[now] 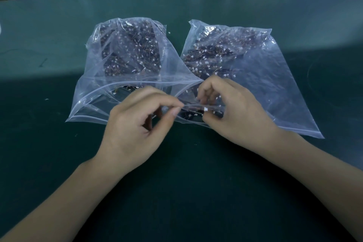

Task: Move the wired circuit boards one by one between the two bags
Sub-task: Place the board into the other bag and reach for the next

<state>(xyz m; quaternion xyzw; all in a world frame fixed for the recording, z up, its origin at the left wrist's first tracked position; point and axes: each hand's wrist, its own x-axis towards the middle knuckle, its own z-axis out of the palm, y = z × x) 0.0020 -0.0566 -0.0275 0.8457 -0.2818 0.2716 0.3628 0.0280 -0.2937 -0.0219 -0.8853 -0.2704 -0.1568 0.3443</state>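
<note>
1. Pinching now: the left hand (135, 124) nips thumb and forefinger on one end of a thin wire, and the right hand (225, 104) curls its fingers round the other end, where a small white connector (205, 109) shows.
2. The wired circuit board (191, 114) sits dark between the two hands, right at the mouths of the two bags, low over the green bench (196, 192).
3. Left bag (127, 55) and right bag (255, 65) lie side by side, both well stocked with dark boards and tangled leads.
4. Handling, by my read: light, a stiff little board on soft, springy wire that snags its neighbours.
5. Better to take the board by its edges; pulling on the lead could strain the solder joint.
6. The film of the bags looks slick and floppy, so a mouth may need holding open.
</note>
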